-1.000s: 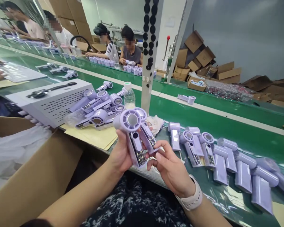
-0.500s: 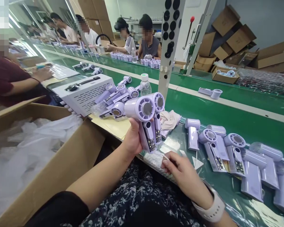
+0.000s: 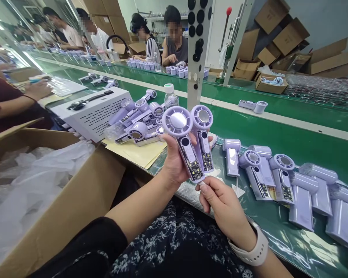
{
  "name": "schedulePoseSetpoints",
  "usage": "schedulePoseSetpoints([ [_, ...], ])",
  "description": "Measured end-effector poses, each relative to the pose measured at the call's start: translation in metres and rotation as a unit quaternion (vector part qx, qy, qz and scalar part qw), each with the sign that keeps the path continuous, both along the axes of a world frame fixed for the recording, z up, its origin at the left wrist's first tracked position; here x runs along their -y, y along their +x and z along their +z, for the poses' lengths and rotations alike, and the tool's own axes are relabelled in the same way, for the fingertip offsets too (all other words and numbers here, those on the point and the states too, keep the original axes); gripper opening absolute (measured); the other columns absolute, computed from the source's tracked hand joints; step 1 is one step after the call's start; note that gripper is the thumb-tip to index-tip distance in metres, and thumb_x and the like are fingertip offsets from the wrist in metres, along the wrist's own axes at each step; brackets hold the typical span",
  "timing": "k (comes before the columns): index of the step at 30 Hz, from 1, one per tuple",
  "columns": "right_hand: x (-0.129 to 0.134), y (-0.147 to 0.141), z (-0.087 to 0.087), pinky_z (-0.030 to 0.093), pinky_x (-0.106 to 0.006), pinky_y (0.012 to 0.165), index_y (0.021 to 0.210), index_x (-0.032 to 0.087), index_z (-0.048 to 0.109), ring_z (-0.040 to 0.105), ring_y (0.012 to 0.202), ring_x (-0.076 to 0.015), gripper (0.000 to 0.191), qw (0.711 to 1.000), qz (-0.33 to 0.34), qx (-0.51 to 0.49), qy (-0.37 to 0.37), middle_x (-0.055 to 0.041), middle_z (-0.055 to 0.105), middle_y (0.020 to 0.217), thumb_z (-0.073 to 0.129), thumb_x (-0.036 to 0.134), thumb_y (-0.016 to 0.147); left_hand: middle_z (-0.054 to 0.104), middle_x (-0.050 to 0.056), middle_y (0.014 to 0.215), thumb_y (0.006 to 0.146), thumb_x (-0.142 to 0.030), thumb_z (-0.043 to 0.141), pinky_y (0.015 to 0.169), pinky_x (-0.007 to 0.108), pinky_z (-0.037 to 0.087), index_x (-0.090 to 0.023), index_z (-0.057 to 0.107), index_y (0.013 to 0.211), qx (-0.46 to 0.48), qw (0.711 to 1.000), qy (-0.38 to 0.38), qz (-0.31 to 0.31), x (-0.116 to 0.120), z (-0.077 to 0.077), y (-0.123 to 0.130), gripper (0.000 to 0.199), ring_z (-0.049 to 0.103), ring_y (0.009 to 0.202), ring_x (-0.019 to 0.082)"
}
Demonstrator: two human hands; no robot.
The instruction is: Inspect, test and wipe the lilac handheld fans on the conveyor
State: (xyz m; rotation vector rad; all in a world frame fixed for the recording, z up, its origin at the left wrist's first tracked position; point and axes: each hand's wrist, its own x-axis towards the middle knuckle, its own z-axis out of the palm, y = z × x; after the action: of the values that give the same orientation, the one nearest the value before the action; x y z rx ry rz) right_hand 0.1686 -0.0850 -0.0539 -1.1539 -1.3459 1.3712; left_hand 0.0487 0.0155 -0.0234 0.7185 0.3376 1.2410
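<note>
My left hand (image 3: pixel 174 164) is wrapped round two lilac handheld fans, a nearer fan (image 3: pixel 188 148) and a second fan (image 3: pixel 206 148) just behind it. Both tilt with their round heads up, and their open handles show circuit boards and a button strip. At the bottom end of the nearer handle, my right hand (image 3: pixel 222 202) pinches a small white cable end (image 3: pixel 201 183). It touches or nearly touches the handle; whether it is plugged in I cannot tell. More lilac fans (image 3: pixel 256 173) lie on the bench to the right.
A pile of fans (image 3: pixel 137 131) lies beside a white vented box (image 3: pixel 95 116). Behind them stands a plastic bottle (image 3: pixel 171 96). A carton (image 3: pixel 75 204) of plastic bags is at left. One fan (image 3: pixel 253 106) lies on the green conveyor (image 3: pixel 292 133). Co-workers sit across and at left.
The two fans have turned so their faces and boards point toward me, and moved slightly right. My right hand has brought the white cable end up to the nearer fan's base.
</note>
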Motion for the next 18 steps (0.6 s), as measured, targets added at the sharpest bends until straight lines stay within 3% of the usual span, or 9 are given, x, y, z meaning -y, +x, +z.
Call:
schedulePoseSetpoints([
  [4,-0.002,-0.003,-0.003,0.034,-0.027,0.058,0.082,0.022,0.054,0.043,0.053,-0.0124,0.037,1.0,0.016,0.007,0.024,0.0067,0.048,0.055,0.047,0.05,0.105,0.073,0.011,0.109,0.066,-0.09,0.062,0.099,0.049,0.055,-0.021,0.059,0.068,-0.029,0.999,0.009,0.027,0.002,-0.005,-0.003,0.07,0.058,0.13,0.041],
  [9,-0.004,-0.003,-0.004,0.033,-0.028,0.058,0.076,0.022,0.051,0.044,0.055,-0.0127,0.042,0.997,0.064,0.035,0.021,0.0055,0.049,0.056,0.047,0.051,0.106,0.073,0.007,0.103,0.065,-0.087,0.066,0.092,0.044,0.058,-0.021,0.059,0.07,0.005,0.999,-0.028,0.014,0.002,-0.01,-0.013,0.067,0.067,0.115,0.035],
  [14,0.001,-0.02,-0.014,0.033,-0.026,0.052,0.083,0.021,0.055,0.04,0.051,-0.0116,0.04,0.998,-0.021,-0.056,0.009,0.007,0.043,0.056,0.048,0.054,0.105,0.074,0.009,0.103,0.062,-0.091,0.064,0.087,0.043,0.06,-0.02,0.062,0.068,0.025,0.999,0.021,0.024,0.002,-0.012,-0.012,0.071,0.07,0.108,0.034],
  [18,0.005,-0.029,-0.018,0.03,-0.024,0.046,0.083,0.022,0.055,0.037,0.045,-0.0108,0.04,0.991,-0.079,-0.105,0.005,0.0088,0.038,0.051,0.045,0.052,0.106,0.075,0.009,0.091,0.061,-0.089,0.067,0.088,0.045,0.059,-0.02,0.066,0.069,0.018,0.998,0.047,0.043,0.004,-0.021,-0.005,0.069,0.071,0.105,0.034],
])
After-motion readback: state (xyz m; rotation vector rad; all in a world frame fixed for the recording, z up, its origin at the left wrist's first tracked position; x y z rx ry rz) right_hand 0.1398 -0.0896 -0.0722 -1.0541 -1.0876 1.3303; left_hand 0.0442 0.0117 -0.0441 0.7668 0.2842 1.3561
